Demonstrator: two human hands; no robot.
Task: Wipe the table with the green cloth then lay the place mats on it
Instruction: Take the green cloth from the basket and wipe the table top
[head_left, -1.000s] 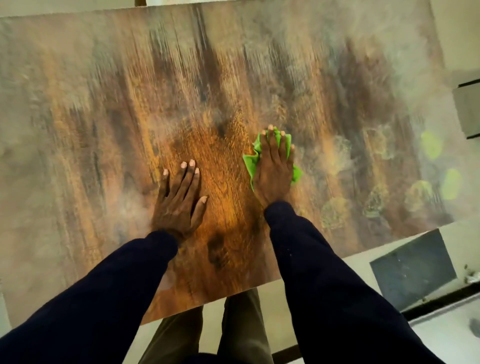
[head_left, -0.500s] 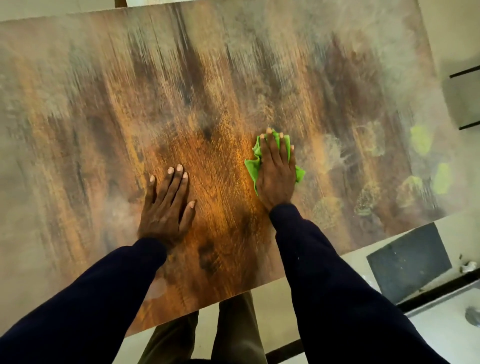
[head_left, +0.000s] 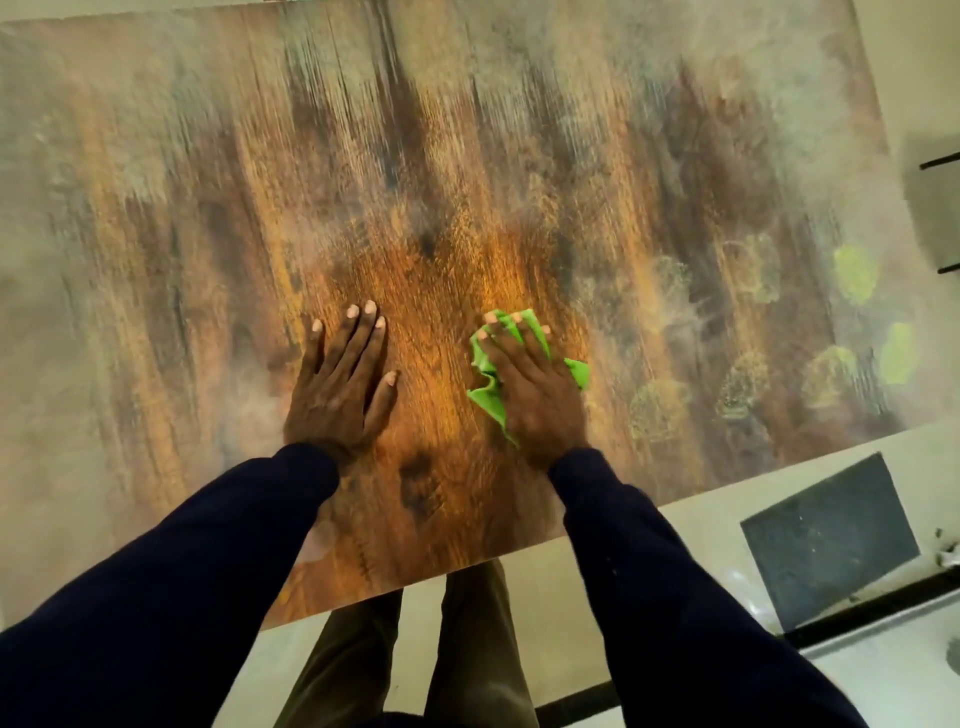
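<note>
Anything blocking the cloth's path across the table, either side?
To the right and ahead, nothing visible stands on the table. To the left, the left hand rests flat on the table, beside the green cloth and apart from it. The right hand presses flat on the cloth.

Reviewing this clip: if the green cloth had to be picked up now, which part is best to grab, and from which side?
Probably the crumpled fold of the green cloth sticking out left of the right hand, pinched from above on that side. The rest lies pressed flat on the table under the hand, leaving little to catch.
</note>
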